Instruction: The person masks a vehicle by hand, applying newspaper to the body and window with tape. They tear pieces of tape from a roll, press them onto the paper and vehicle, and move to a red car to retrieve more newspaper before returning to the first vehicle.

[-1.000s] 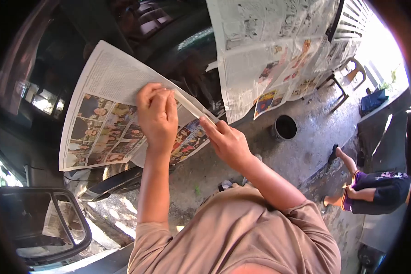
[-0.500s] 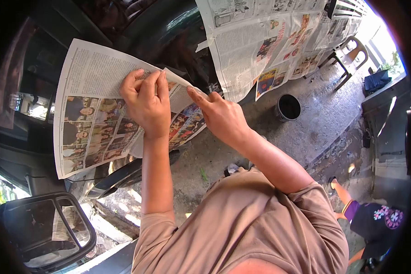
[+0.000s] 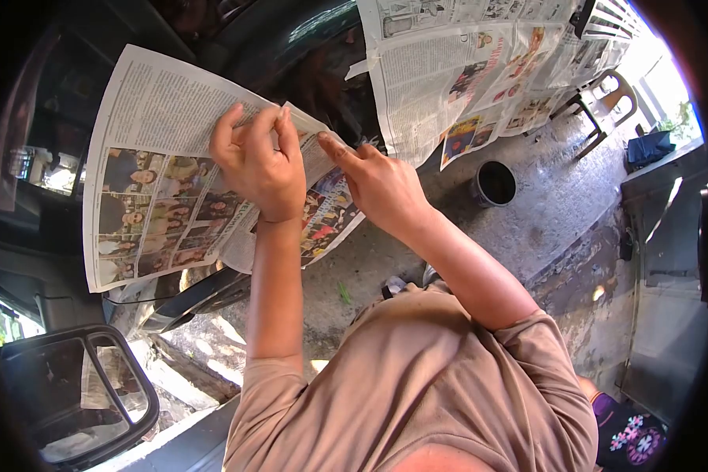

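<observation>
A printed newspaper sheet (image 3: 173,189) lies against the dark vehicle body at the left and centre. My left hand (image 3: 261,164) is at its upper edge, fingers bent with thumb and fingertips drawn together; what they pinch is too small to name. To its right, my right hand (image 3: 381,185) presses near the same edge with its index finger stretched out, the other fingers curled and partly hidden. More newspaper (image 3: 425,86) covers the vehicle at the upper right, with a small strip sticking out from its left edge.
On the concrete floor stand a dark bucket (image 3: 494,185) and, farther back, a chair (image 3: 606,106). A side mirror (image 3: 75,397) juts out at the lower left. Another person (image 3: 629,433) is at the lower right, near a grey cabinet-like panel (image 3: 669,315).
My left hand has lifted slightly, its fingertips a little off the sheet's edge. The view has shifted a little, and the other person has moved lower in the frame.
</observation>
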A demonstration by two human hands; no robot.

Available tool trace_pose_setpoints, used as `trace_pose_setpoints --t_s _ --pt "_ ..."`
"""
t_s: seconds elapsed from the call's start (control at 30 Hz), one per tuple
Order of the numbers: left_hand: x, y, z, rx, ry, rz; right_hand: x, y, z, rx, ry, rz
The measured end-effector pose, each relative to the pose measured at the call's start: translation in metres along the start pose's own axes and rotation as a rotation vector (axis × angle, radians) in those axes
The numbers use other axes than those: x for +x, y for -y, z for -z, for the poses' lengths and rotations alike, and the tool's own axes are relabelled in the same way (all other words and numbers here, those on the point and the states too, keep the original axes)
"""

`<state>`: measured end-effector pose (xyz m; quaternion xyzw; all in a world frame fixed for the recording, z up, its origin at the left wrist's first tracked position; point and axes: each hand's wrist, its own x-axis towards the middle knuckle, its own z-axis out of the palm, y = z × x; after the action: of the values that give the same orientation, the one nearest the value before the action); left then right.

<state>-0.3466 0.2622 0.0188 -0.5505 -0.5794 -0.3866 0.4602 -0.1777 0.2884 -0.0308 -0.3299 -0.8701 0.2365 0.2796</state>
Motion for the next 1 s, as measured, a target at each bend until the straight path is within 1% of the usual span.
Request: trace_pose_setpoints --t_s 0.07,0.13,0.2,0.3,0.33,0.47,0.5,0.57,0.7,0.73,0.83,0.93,1.0 --pt "0.001 -0.003 -0.004 -0.141 -0.074 0.129 0.000 -0.001 -0.002 -0.005 -0.003 0.001" --pt "0.000 -0.002 -0.001 -0.145 -0.038 0.110 -0.002 -0.001 -0.005 0.007 -0.013 -0.011" --pt "-0.007 0.012 0.006 -0.011 0.094 -0.062 -0.001 -0.001 -0.006 0.010 -0.018 -0.017" --pt "-0.019 0.027 0.018 0.076 0.295 -0.393 -0.001 -0.001 -0.007 0.016 -0.030 -0.019" --pt "-0.029 0.039 0.020 0.017 0.386 -0.443 -0.002 -0.002 -0.007 0.026 -0.043 -0.016" --pt "-0.029 0.036 0.032 0.374 0.701 -0.676 -0.007 -0.001 -0.005 0.042 -0.066 -0.001" --pt "-0.031 0.036 0.033 0.368 0.736 -0.681 -0.008 0.000 -0.007 0.046 -0.069 0.003" --pt "-0.034 0.034 0.032 0.353 0.804 -0.691 -0.014 -0.006 -0.019 0.113 -0.162 0.068" --pt "-0.040 0.034 0.029 0.435 0.830 -0.768 -0.039 -0.022 -0.033 0.156 -0.322 0.181" --pt "-0.041 0.035 0.028 0.444 0.826 -0.777 -0.049 -0.027 -0.036 0.078 -0.361 0.191" --pt "-0.043 0.036 0.027 0.450 0.827 -0.779 -0.080 -0.038 -0.042 -0.005 -0.265 0.074" --pt "-0.042 0.034 0.028 0.408 0.840 -0.747 -0.093 -0.052 -0.047 -0.070 -0.204 0.018" --pt "-0.048 0.031 0.024 0.412 0.765 -0.718 -0.088 -0.057 -0.049 -0.091 -0.148 -0.011"
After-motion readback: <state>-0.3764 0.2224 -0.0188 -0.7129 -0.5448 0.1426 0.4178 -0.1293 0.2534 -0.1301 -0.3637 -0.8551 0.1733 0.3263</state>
